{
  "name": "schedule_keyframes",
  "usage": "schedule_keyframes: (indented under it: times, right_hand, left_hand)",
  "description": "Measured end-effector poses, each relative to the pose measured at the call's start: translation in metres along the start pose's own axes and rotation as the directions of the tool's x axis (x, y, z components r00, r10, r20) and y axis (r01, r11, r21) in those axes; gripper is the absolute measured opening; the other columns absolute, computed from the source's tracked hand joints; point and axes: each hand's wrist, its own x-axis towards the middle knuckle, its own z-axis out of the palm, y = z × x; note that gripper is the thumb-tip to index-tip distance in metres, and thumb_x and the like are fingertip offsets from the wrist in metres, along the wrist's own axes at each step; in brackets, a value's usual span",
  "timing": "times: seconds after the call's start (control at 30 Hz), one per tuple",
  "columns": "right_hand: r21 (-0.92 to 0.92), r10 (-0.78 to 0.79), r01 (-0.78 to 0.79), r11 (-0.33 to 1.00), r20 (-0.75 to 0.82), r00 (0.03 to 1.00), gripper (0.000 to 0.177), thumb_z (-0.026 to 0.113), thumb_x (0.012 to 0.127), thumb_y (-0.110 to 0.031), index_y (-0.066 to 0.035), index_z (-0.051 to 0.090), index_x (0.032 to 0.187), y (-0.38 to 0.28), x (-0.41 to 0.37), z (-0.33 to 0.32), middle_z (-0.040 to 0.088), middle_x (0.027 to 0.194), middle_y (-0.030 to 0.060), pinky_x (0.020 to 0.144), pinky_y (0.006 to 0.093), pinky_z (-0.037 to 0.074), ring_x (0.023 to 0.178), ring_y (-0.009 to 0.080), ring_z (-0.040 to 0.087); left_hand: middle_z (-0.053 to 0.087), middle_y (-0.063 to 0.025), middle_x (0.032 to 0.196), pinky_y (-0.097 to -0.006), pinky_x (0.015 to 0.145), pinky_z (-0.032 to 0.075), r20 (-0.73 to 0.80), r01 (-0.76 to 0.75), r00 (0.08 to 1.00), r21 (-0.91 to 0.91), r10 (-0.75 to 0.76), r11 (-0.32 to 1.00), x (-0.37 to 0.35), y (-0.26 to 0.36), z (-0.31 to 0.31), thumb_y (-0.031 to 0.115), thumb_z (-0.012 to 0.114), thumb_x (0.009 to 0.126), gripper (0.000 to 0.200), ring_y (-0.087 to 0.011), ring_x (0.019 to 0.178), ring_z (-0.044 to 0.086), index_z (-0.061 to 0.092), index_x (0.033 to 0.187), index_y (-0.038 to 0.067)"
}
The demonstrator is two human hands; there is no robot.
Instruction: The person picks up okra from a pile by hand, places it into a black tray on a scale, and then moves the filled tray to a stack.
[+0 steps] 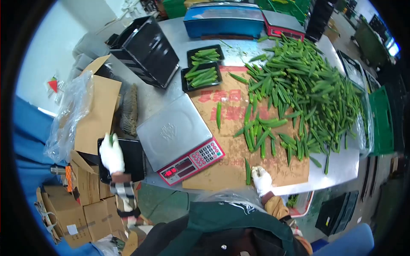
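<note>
My left hand [112, 155], in a white glove, is over a black tray [133, 160] left of the scale. Its fingers are closed on a green okra pod [111, 137], of which only a small part shows. My right hand [261, 181], also gloved, rests at the near edge of the cardboard sheet [205, 181] with its fingers curled in; whatever they may hold is hidden. Just left of it lies a single okra pod [247, 171]. Between my hands stands a digital scale [173, 133] with a bare metal plate and a lit red display.
A large okra heap [307, 81] covers the right of the table. Two filled trays, a near one [184, 86] and a far one [189, 50], sit behind the scale. Stacked black trays [147, 51] stand back left. An open carton [96, 113] flanks my left hand. Farther back is a second scale [284, 23].
</note>
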Motion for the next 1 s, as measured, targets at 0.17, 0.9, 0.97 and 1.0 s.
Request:
schedule_keyframes:
  times: [0.17, 0.9, 0.97, 1.0]
  right_hand:
    - [-0.047, -0.021, 0.022, 0.999, 0.018, 1.000, 0.026, 0.063, 0.097, -0.028, -0.008, 0.070, 0.111, -0.022, -0.005, -0.014, 0.075, 0.099, 0.0147, 0.081, 0.0357, 0.055, 0.092, 0.0286, 0.073]
    - [0.095, -0.169, 0.166, 0.981, 0.026, 0.985, 0.035, 0.072, 0.086, -0.023, -0.005, 0.067, 0.115, -0.045, 0.016, -0.042, 0.067, 0.110, 0.0182, 0.089, 0.0413, 0.053, 0.100, 0.0367, 0.066]
    - [0.128, -0.245, 0.262, 0.956, -0.137, 0.960, 0.032, 0.070, 0.088, -0.020, -0.004, 0.065, 0.115, -0.051, 0.032, -0.072, 0.066, 0.106, 0.0178, 0.089, 0.0413, 0.052, 0.100, 0.0373, 0.065]
    - [0.132, -0.276, 0.313, 0.940, -0.244, 0.930, 0.031, 0.069, 0.089, -0.019, -0.004, 0.064, 0.116, -0.056, 0.044, -0.088, 0.066, 0.105, 0.0176, 0.089, 0.0411, 0.052, 0.100, 0.0374, 0.064]
  left_hand:
    - [0.053, 0.0061, 0.068, -0.0270, 0.059, 0.035, 0.385, 0.442, 0.881, -0.464, -0.275, 0.768, -0.041, -0.074, 0.007, 0.034, 0.070, 0.098, 0.040, -0.0062, 0.066, 0.040, 0.070, 0.082, -0.003]
    - [0.070, -0.0107, 0.100, -0.0371, 0.086, 0.052, 0.189, -0.375, 0.845, -0.459, 0.501, 0.805, -0.105, 0.114, 0.005, 0.003, 0.076, 0.085, 0.023, -0.0267, 0.094, 0.066, 0.076, 0.107, 0.008]
    - [0.069, -0.0117, 0.110, -0.0329, 0.093, 0.052, 0.086, -0.298, 0.869, -0.696, 0.487, 0.654, -0.111, 0.154, -0.005, -0.002, 0.072, 0.089, 0.031, -0.0219, 0.101, 0.066, 0.072, 0.119, 0.006]
    - [0.069, -0.0119, 0.113, -0.0314, 0.095, 0.052, 0.074, -0.295, 0.849, -0.755, 0.524, 0.586, -0.109, 0.175, -0.011, -0.003, 0.069, 0.091, 0.032, -0.0197, 0.104, 0.066, 0.071, 0.122, 0.005]
